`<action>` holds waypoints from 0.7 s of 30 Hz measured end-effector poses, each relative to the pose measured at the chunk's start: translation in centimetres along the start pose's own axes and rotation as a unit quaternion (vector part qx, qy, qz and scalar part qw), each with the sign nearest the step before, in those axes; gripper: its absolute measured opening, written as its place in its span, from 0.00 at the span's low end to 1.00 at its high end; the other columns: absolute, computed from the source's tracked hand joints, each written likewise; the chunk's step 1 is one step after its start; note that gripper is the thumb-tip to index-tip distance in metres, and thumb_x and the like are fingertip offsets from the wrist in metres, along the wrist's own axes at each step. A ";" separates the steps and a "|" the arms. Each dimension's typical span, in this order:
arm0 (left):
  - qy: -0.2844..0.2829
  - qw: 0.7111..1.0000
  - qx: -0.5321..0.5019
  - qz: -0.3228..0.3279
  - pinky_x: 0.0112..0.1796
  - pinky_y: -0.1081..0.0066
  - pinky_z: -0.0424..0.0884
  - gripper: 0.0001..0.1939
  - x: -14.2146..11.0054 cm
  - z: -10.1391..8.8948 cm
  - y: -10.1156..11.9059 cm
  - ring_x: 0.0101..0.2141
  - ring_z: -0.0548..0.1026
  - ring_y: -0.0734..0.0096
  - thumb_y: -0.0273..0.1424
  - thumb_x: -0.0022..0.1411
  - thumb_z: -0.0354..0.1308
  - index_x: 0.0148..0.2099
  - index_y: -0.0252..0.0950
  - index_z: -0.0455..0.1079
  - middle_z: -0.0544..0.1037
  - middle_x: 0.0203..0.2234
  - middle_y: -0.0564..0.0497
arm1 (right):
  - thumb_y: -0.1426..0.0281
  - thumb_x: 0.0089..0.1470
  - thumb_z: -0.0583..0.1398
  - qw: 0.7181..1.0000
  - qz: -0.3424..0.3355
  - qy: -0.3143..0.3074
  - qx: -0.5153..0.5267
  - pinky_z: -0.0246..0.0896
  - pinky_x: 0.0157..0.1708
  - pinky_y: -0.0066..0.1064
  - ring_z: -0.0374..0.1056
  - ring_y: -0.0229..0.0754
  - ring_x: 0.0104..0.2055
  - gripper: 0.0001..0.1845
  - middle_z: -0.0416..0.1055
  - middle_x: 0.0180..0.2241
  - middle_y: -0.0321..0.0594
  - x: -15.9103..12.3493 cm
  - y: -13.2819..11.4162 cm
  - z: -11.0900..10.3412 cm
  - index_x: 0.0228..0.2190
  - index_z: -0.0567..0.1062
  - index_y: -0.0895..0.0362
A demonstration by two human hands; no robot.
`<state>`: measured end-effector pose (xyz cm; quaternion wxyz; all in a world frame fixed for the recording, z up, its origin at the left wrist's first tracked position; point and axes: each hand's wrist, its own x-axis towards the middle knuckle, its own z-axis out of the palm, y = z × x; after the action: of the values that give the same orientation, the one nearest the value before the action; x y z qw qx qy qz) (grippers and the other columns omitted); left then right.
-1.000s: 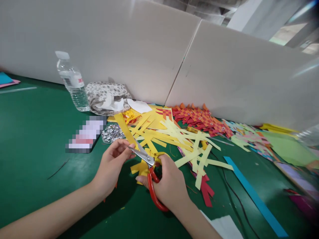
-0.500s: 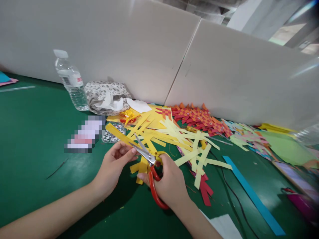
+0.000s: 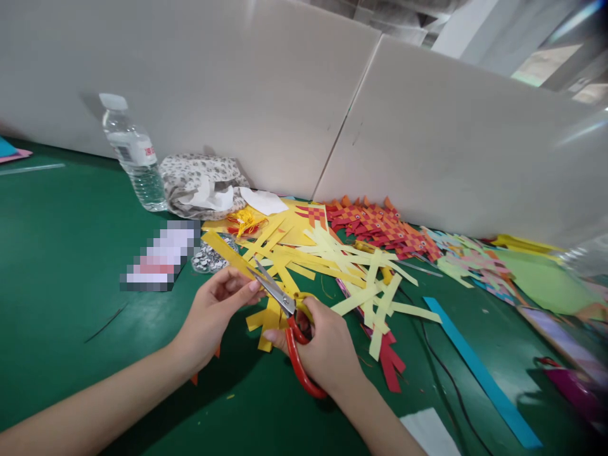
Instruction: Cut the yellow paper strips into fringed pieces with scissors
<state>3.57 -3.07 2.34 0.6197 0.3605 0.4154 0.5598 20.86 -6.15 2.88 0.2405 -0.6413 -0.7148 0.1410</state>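
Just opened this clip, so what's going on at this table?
A person is working with paper at a green table. The left hand holds a yellow paper strip, and the right hand holds red-handled scissors, their blades parted close to the strip. Whether they have cut into it is hard to tell. Pale yellow strips lie loosely crossed beyond the hands, with a pile of red-and-orange woven paper fish behind them.
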 end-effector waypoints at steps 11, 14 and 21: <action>-0.003 1.000 -0.012 -0.017 0.31 0.79 0.71 0.09 0.3 -0.2 0.3 0.25 0.74 0.78 0.33 0.48 0.69 0.28 0.36 0.72 0.77 0.22 0.57 | 0.53 0.40 0.63 1.000 0.002 0.007 0.004 0.47 0.19 0.26 0.51 0.33 0.19 0.24 0.58 0.18 0.29 0.3 0.2 0.0 0.19 0.56 0.53; 0.000 1.000 -0.012 -0.017 0.31 0.78 0.72 0.09 0.3 -0.2 0.3 0.25 0.75 0.77 0.33 0.48 0.68 0.28 0.36 0.72 0.77 0.24 0.56 | 0.52 0.40 0.63 1.000 0.001 0.005 -0.002 0.47 0.19 0.26 0.51 0.33 0.19 0.24 0.58 0.18 0.30 0.2 0.3 0.1 0.19 0.56 0.53; -0.013 1.000 0.012 -0.021 0.32 0.76 0.72 0.11 0.1 0.0 0.4 0.26 0.76 0.74 0.35 0.48 0.68 0.28 0.35 0.71 0.77 0.23 0.55 | 0.52 0.41 0.63 1.000 -0.004 -0.010 -0.005 0.46 0.19 0.26 0.53 0.35 0.20 0.24 0.59 0.18 0.30 0.1 0.1 0.1 0.20 0.54 0.53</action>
<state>3.41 -2.91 2.73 0.6324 0.3665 0.4218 0.5365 20.86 -6.06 2.77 0.2308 -0.6380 -0.7206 0.1430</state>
